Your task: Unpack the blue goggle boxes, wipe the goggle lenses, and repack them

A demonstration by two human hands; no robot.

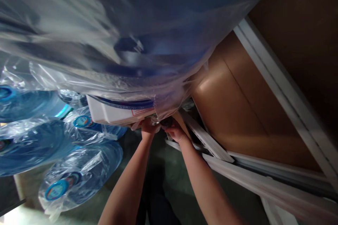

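Overhead, very near the camera, bulges a large blue container (158, 42) wrapped in loose clear plastic. Beneath it is a white plastic base (108, 110) with a red-edged label. My left hand (148, 128) reaches under the front edge of this base, its fingers curled by a small clear piece (155, 119); whether it grips that piece is hard to see. My right hand (176, 132) is closed around a small, dark, round object (166, 123), close beside the left hand. The shade under the wrapping hides most of the fingertips.
Several big blue water bottles (87, 172) in clear bags lie on their sides at the left. To the right stand brown panels (237, 95) with a white metal frame (264, 172). Dark floor (169, 172) shows between my arms.
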